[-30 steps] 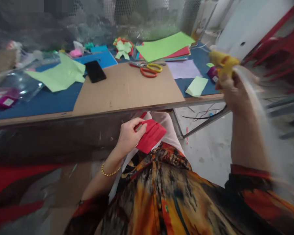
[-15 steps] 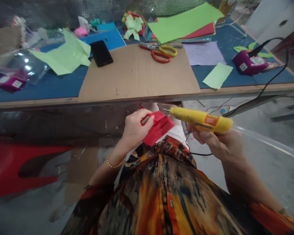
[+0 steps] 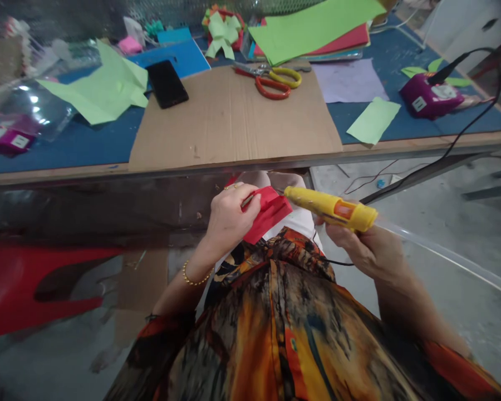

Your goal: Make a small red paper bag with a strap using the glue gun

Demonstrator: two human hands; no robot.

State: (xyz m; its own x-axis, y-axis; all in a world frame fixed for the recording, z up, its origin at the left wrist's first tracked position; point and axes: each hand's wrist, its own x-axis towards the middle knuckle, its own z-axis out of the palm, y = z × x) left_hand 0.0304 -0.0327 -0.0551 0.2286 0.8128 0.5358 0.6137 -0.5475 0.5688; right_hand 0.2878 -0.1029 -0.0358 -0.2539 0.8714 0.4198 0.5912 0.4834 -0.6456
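Pinched between the fingers of my left hand (image 3: 232,214) is a folded red paper piece (image 3: 269,214), held over my lap below the table edge. A yellow glue gun (image 3: 329,207) is gripped in my right hand (image 3: 365,245), and a clear glue stick (image 3: 442,253) trails from its back end. The gun's nozzle points left and lies at the upper right edge of the red paper; whether it touches cannot be made out. My left fingers hide part of the paper.
On the blue table (image 3: 96,147) lie a cardboard sheet (image 3: 234,122), scissors (image 3: 273,83), a black phone (image 3: 167,83), green paper (image 3: 373,121) and a purple box (image 3: 430,96). A black cable hangs at the right. A red chair (image 3: 33,284) stands lower left.
My right hand has brought the glue gun slightly left, so its nozzle is closer to the red paper. My left hand still holds the paper. The view has shifted slightly.
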